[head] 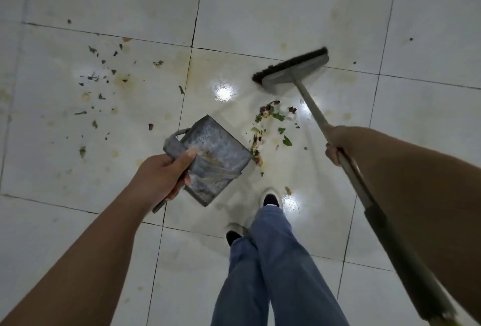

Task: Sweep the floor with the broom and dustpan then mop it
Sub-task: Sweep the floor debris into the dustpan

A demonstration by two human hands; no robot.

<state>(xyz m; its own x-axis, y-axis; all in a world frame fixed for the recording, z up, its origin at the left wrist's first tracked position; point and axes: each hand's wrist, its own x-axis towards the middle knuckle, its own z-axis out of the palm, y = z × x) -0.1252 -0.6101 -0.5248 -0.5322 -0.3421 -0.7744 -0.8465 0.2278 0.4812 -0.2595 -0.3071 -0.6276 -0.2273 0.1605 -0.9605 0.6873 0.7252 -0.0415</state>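
My left hand (164, 174) grips the handle of a grey metal dustpan (216, 154), which is held tilted just above the white tiled floor with its open edge toward the right. My right hand (338, 143) grips the long grey handle of a broom (291, 69). The broom's dark bristles sit on the floor at the upper right, beyond a pile of green and reddish leaf scraps (270, 122). That pile lies between the broom head and the dustpan's edge. More small leaf bits (101, 83) are scattered over the tile at the left.
White glossy floor tiles (260, 8) with dark grout lines and yellowish stains fill the view. My legs in blue jeans (270, 268) and light shoes stand just below the dustpan. Bright light reflections shine on the tile near the debris.
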